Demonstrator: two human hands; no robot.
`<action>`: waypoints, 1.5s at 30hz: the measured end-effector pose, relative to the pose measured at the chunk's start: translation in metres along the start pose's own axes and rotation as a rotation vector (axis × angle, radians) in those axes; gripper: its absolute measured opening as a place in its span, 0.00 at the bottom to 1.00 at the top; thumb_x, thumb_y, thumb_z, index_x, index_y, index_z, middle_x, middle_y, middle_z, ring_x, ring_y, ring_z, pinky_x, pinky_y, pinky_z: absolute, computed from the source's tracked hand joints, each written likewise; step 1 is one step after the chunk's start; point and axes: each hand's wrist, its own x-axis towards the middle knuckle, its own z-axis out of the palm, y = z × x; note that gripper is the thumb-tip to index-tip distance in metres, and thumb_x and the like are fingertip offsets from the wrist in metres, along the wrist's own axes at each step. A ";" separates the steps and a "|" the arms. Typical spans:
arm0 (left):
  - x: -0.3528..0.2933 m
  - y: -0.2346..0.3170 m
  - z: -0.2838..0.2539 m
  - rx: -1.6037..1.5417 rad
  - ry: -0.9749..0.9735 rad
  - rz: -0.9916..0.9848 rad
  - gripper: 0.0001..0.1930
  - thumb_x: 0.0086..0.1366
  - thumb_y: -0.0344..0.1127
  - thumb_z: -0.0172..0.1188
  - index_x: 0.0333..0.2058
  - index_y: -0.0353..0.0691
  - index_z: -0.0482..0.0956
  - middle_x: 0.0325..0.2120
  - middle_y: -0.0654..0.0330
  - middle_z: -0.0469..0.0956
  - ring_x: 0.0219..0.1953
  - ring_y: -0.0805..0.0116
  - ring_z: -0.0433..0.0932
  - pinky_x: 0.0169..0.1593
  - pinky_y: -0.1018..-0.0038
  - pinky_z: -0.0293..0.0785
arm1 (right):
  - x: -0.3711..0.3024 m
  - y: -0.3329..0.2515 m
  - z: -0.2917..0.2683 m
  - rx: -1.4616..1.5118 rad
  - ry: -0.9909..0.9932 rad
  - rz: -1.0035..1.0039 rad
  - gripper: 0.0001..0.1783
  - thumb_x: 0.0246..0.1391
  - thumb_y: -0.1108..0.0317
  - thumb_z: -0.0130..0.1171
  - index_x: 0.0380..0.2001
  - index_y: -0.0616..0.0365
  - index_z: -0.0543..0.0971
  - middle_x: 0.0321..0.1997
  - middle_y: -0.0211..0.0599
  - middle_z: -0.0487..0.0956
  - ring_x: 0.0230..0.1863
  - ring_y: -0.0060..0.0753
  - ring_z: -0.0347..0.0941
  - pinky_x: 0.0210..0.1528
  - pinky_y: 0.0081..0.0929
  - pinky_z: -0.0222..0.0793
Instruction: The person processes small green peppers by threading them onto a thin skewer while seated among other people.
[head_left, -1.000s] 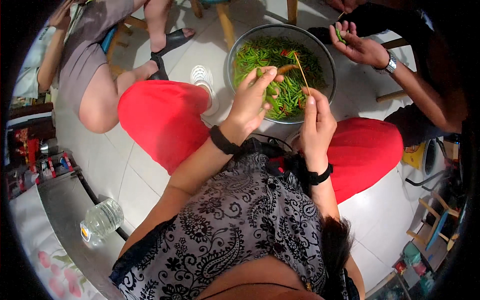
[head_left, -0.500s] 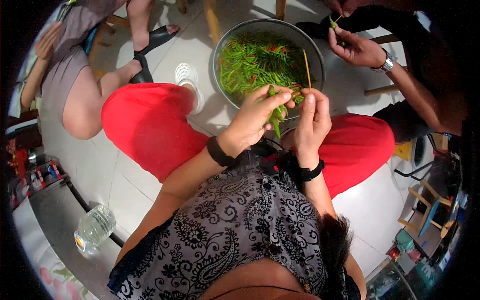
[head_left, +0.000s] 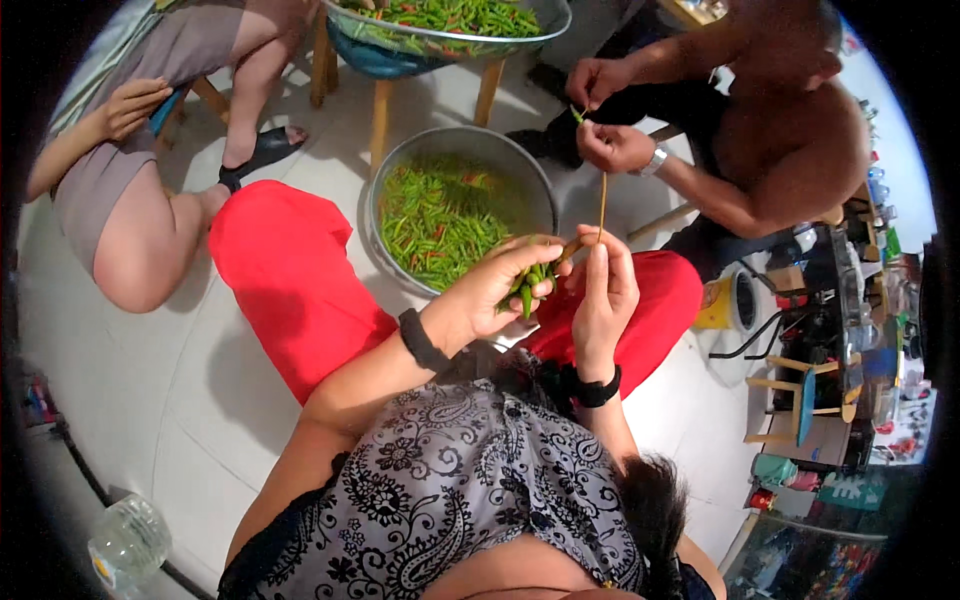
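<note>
Several green chili peppers [head_left: 528, 290] are gripped in my left hand [head_left: 480, 292], their tips poking out between the fingers. My right hand [head_left: 606, 300] pinches a thin wooden skewer [head_left: 604, 205], which points up and away from me. Between the fingertips of both hands lies a brownish piece [head_left: 572, 247]; I cannot make out exactly what it is. Just beyond my left hand stands a round metal basin [head_left: 372, 215] on the floor. Green chilies with a few red ones [head_left: 435, 225] fill much of it.
A second basin [head_left: 450, 45] of chilies rests on a blue-topped stool [head_left: 385, 62] at the far side. Across on the right, a seated person [head_left: 690, 150] handles a green chili. Another person's bare legs [head_left: 140, 240] are at the left. A clear plastic jug [head_left: 130, 540] stands lower left.
The view has tilted up, bringing the second basin and more of the person at the right into sight. My hands stay close together, still holding the chilies and the skewer.
</note>
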 end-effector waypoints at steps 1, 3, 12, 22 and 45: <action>0.001 0.003 0.001 0.043 -0.035 0.016 0.10 0.66 0.38 0.62 0.45 0.46 0.78 0.33 0.66 0.79 0.25 0.80 0.74 0.22 0.86 0.67 | 0.002 -0.002 0.001 0.010 -0.003 0.014 0.10 0.67 0.71 0.50 0.43 0.65 0.78 0.47 0.35 0.79 0.42 0.22 0.73 0.43 0.20 0.70; -0.006 0.007 0.009 0.302 0.078 0.149 0.11 0.66 0.38 0.62 0.46 0.45 0.79 0.34 0.67 0.79 0.27 0.82 0.74 0.23 0.86 0.67 | 0.005 -0.003 0.006 -0.022 -0.039 0.005 0.10 0.66 0.71 0.51 0.42 0.65 0.78 0.45 0.36 0.79 0.44 0.25 0.75 0.46 0.23 0.71; -0.023 0.021 -0.003 0.857 0.397 0.279 0.16 0.66 0.43 0.62 0.50 0.46 0.80 0.32 0.73 0.79 0.25 0.89 0.67 0.21 0.87 0.61 | 0.015 0.013 0.028 -0.214 -0.227 0.006 0.09 0.65 0.70 0.53 0.42 0.63 0.79 0.45 0.39 0.81 0.31 0.25 0.77 0.32 0.23 0.72; -0.039 0.028 -0.016 0.546 0.701 0.408 0.18 0.68 0.42 0.61 0.52 0.41 0.75 0.35 0.68 0.82 0.28 0.86 0.74 0.22 0.87 0.57 | -0.028 0.022 0.034 -0.359 -0.269 -0.043 0.10 0.66 0.66 0.52 0.37 0.60 0.79 0.21 0.42 0.77 0.20 0.36 0.74 0.26 0.30 0.67; -0.052 0.014 -0.014 1.118 0.802 0.566 0.13 0.66 0.36 0.62 0.46 0.37 0.80 0.33 0.65 0.83 0.32 0.85 0.74 0.31 0.85 0.68 | -0.046 -0.026 0.023 -0.382 -0.257 0.265 0.09 0.65 0.67 0.53 0.38 0.58 0.81 0.15 0.34 0.72 0.16 0.24 0.68 0.21 0.27 0.63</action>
